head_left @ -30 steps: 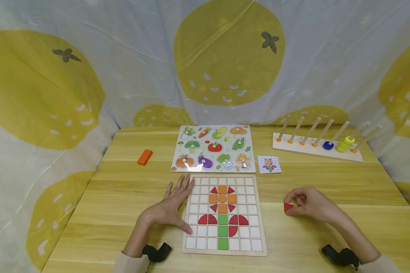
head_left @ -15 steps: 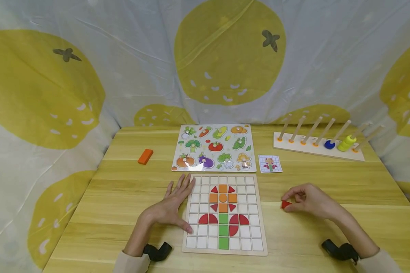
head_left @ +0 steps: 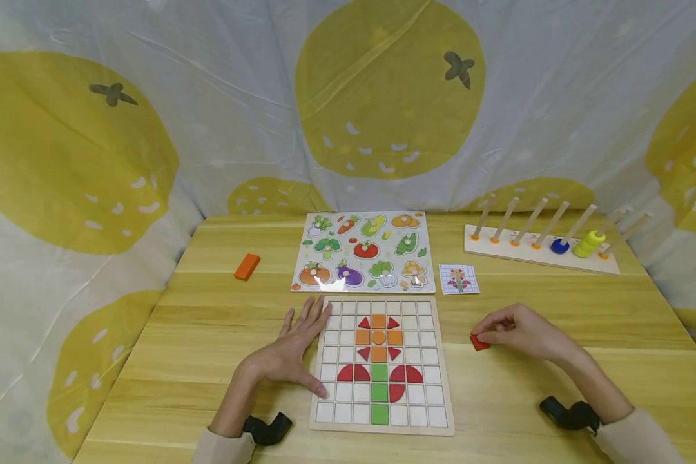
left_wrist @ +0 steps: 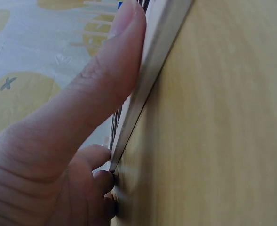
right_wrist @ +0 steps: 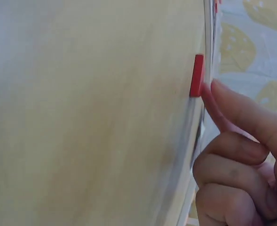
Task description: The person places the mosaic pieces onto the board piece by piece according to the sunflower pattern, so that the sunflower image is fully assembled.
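My left hand (head_left: 287,351) rests at the left side of the wooden grid board (head_left: 315,412), fingers spread. Its thumb (left_wrist: 100,70) lies over the board's rim. A small red wooden piece (head_left: 479,343) lies low over the table, right of the board. My right hand (head_left: 528,332) has thumb and forefinger close together on one corner of it, and its other fingers are curled. In the right wrist view the red piece (right_wrist: 197,75) looks flat, with the forefinger against it. Orange squares, green squares (head_left: 379,392) and red pieces form a flower on the board.
A pattern card (head_left: 459,279) lies beyond the board's right corner. Behind the board is a vegetable picture board (head_left: 362,267). A peg rack (head_left: 539,252) with blue and yellow-green rings stands at the back right. An orange block (head_left: 247,266) lies at the left.
My right hand has moved a little left and away from me, and the red piece has turned from tilted to nearly flat. My left hand stays on the board.
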`<action>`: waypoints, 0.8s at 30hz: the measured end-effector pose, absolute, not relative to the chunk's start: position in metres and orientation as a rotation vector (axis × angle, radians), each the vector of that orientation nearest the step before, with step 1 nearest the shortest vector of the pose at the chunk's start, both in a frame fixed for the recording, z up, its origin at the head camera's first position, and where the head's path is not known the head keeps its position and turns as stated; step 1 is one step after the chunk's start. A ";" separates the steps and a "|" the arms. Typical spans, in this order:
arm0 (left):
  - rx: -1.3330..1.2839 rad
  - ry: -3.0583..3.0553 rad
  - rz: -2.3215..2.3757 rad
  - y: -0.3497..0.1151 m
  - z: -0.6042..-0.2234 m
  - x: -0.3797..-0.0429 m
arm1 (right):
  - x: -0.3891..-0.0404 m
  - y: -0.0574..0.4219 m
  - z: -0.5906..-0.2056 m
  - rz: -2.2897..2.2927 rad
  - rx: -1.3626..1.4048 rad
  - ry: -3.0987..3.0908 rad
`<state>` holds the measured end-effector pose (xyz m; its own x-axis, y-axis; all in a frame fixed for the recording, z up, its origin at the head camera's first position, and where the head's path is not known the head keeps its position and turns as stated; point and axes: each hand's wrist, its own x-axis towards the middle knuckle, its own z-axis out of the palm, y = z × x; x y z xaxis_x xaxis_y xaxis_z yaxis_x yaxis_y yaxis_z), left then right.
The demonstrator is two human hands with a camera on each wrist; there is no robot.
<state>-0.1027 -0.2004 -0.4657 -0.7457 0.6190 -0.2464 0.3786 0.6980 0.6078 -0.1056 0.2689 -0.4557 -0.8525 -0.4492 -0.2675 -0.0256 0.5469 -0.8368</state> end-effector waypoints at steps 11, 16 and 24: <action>0.764 2.466 0.750 -0.201 -0.465 -0.103 | -0.095 0.252 -0.446 -1.032 -0.246 2.580; 0.766 2.466 0.745 -0.200 -0.464 -0.103 | -0.094 0.250 -0.448 -1.062 -0.363 2.553; 0.754 2.463 0.741 -0.200 -0.466 -0.103 | -0.091 0.235 -0.449 -1.040 -0.371 2.556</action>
